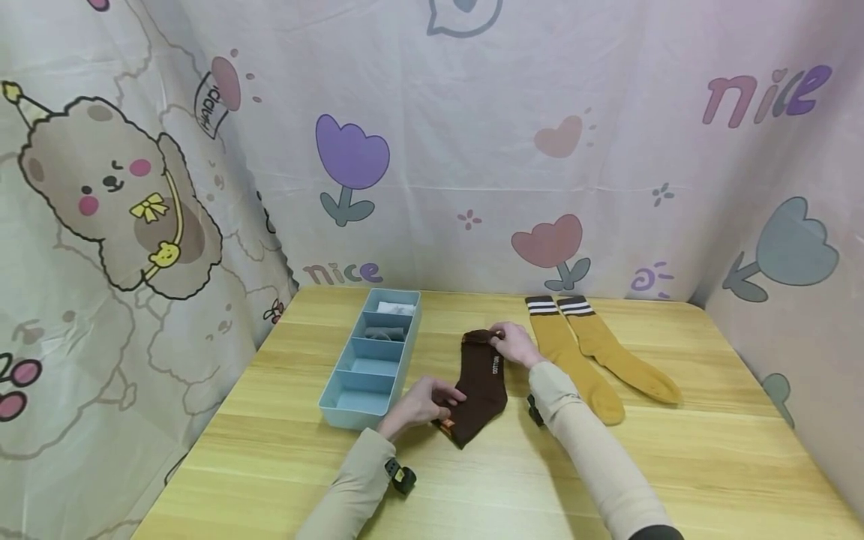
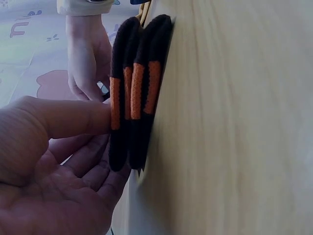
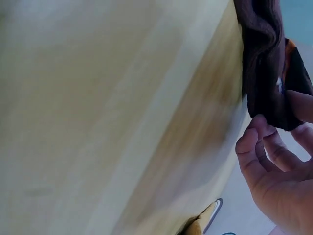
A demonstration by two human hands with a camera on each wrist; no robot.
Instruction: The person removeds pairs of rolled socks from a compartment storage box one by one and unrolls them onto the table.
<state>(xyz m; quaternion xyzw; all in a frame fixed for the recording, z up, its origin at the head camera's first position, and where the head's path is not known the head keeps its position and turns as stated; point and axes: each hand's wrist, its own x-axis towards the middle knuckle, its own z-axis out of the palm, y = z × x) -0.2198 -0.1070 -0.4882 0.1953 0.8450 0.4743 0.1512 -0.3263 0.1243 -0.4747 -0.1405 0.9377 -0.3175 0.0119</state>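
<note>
Pinching brown socks point(image 1: 481, 386): left hand point(image 1: 420, 402) at toe edge point(image 1: 448, 426), right hand point(image 1: 517, 345) at cuff point(image 1: 476, 337), gap beside tray point(image 1: 352, 417).

Brown socks point(image 3: 263, 58) partly beyond right-wrist view

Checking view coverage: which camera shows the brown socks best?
Head view: the brown socks show nearly whole there, lettering included. Left wrist shows only a layered end with orange bands; right wrist, a part at the picture's right edge.

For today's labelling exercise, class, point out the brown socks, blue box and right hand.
Brown socks point(image 1: 481, 390), head view, middle of upper sock.
Blue box point(image 1: 354, 419), head view, front wall.
Right hand point(image 1: 516, 345), head view, back of the hand.
</note>
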